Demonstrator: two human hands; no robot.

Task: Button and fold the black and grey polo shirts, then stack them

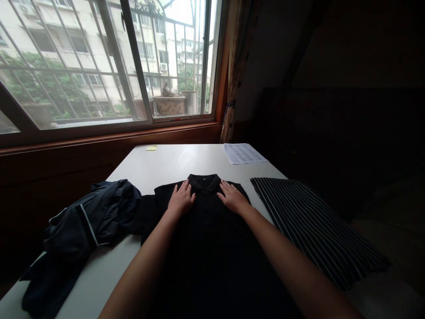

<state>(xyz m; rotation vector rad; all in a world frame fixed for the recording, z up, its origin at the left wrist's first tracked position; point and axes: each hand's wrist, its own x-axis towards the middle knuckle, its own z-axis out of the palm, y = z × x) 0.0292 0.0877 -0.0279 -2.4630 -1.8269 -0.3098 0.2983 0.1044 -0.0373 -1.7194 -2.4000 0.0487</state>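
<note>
A black polo shirt (206, 221) lies spread front side up, its collar at the far end and its lower part toward me. My left hand (181, 197) rests flat on the shirt's left shoulder area, fingers stretched out beside the collar. On the other side of the collar, my right hand (233, 196) lies flat with its fingers apart on the fabric. Neither hand grips the cloth. The shirt's lower part is too dark to make out clearly.
A heap of dark clothes (89, 221) lies on the left of the white table (175, 159). Dark striped fabric (312, 221) hangs over the right edge. Printed paper (244, 153) and a yellow note (151, 148) lie at the far end, below a barred window (99, 66).
</note>
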